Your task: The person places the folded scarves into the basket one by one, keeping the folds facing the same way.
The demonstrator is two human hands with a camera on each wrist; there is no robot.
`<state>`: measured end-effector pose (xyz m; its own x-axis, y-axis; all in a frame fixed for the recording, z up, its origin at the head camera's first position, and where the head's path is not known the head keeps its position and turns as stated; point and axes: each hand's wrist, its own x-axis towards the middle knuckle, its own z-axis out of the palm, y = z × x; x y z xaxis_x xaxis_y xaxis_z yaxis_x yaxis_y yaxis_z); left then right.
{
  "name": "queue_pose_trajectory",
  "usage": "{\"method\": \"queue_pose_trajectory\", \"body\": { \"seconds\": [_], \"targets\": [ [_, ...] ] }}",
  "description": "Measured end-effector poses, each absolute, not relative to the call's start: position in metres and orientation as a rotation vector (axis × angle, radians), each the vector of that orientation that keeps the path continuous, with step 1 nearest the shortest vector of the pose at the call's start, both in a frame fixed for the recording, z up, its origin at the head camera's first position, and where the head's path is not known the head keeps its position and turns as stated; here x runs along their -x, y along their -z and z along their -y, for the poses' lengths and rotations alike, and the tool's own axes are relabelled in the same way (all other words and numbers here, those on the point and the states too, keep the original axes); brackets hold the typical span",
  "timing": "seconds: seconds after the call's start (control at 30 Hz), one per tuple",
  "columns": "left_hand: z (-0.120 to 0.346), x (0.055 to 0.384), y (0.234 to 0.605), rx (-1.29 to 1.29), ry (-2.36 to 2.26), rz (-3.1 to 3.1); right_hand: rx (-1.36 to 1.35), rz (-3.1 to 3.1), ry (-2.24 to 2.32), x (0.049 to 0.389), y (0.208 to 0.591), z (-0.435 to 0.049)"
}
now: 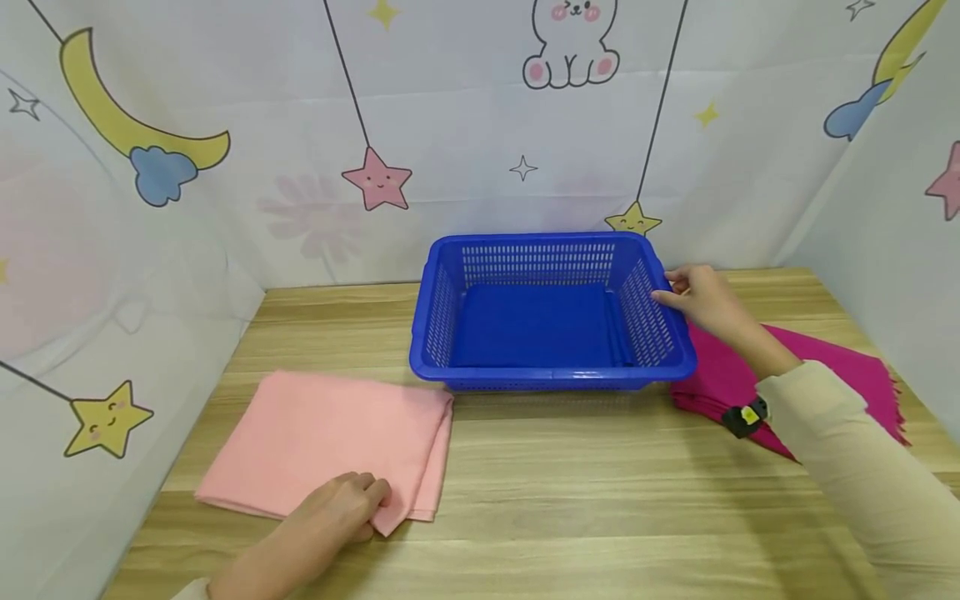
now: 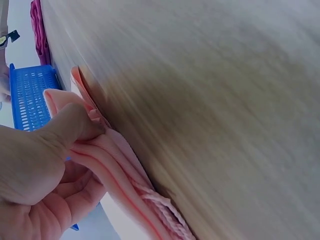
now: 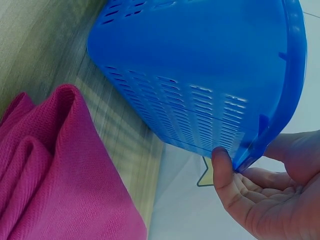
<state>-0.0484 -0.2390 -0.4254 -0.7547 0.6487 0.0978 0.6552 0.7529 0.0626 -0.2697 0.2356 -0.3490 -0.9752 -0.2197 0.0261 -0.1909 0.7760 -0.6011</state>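
A folded pink cloth (image 1: pixel 322 442) lies on the left of the table. Its near edge is pinched between the thumb and fingers of my left hand (image 1: pixel 337 508); the left wrist view shows the folded layers (image 2: pixel 107 155) in that grip, with a twisted fringe along one edge. A blue plastic basket (image 1: pixel 551 374) with slotted walls stands at the back middle. My right hand (image 1: pixel 701 300) grips its right rim, with the thumb on one side and the fingers on the other in the right wrist view. Inside the basket lies a flat blue folded cloth (image 1: pixel 532 325).
A magenta folded cloth (image 1: pixel 832 367) with a fringed edge lies right of the basket, partly under my right forearm. The wooden table (image 1: pixel 570 483) meets a white fabric backdrop (image 1: pixel 465 108) printed with stars and moons at the back and sides.
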Motion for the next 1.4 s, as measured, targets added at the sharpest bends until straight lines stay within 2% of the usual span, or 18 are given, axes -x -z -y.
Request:
{"method": "queue_pose_trajectory", "body": {
  "seconds": [1.4],
  "targets": [
    [0.209, 0.046, 0.421, 1.188, 0.024, 2.891, 0.355, -2.911, 1.008, 0.270, 0.349, -0.237]
  ]
}}
